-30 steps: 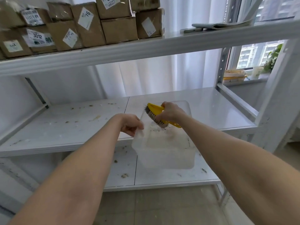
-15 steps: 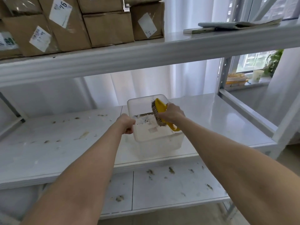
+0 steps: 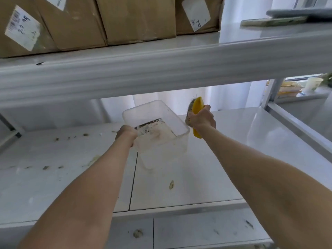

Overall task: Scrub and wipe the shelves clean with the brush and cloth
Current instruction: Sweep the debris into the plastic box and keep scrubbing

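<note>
Several dirt specks (image 3: pixel 45 167) dot white shelf (image 3: pixel 251 130); cartons (image 3: pixel 138 18) above.

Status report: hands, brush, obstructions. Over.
Left hand grips clear tub by its rim. Right hand grips yellow brush, held off middle shelf. Debris specks on shelf's left half; tub between them and brush.

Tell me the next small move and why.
Probably lower the brush onto the middle shelf and sweep crumbs toward the tub. The right hand holds the brush upright, off the surface; the left hand grips the tub rim; crumbs lie scattered on the shelf left of the tub.
</note>
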`<state>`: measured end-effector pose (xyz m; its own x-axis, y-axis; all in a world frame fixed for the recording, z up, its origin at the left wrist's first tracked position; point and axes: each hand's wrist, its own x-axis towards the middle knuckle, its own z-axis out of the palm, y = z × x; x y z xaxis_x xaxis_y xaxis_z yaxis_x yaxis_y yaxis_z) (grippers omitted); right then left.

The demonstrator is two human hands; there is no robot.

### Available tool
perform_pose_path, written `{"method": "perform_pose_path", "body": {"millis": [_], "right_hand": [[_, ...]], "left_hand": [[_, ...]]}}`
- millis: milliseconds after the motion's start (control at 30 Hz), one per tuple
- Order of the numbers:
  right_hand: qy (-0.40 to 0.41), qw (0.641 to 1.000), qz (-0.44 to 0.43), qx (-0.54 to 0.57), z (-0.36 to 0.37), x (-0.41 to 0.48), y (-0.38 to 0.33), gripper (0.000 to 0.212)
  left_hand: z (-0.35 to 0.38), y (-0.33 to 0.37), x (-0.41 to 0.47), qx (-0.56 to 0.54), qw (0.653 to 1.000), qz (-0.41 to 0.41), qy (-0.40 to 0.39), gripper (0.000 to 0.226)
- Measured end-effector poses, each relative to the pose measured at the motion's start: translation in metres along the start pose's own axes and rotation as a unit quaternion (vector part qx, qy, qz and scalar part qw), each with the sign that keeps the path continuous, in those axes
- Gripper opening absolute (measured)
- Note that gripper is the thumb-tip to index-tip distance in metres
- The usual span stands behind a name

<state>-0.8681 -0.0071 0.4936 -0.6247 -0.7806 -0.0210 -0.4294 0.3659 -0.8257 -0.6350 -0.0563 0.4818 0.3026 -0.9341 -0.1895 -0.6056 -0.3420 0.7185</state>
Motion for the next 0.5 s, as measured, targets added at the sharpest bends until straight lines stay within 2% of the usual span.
{"method": "perform_pose_path", "body": {"millis": [167, 333, 500], "right_hand": [[-0.127, 0.979, 0.071, -0.142, 0.022, 0.009, 0.027, 0.066], [-0.149, 0.964, 0.070, -0.211, 0.042, 0.018, 0.048, 0.058], [-0.134, 0.954, 0.038, -0.265, 0.048, 0.030, 0.060, 0.052]], "left_hand": [[0.002, -0.003, 0.022, 0.008, 0.999, -0.032, -0.001, 0.015], [-0.001, -0.007, 0.034, 0.116, 0.993, -0.029, 0.015, 0.026], [0.009, -0.012, 0.042, 0.120, 0.993, -0.018, 0.011, 0.036]]}}
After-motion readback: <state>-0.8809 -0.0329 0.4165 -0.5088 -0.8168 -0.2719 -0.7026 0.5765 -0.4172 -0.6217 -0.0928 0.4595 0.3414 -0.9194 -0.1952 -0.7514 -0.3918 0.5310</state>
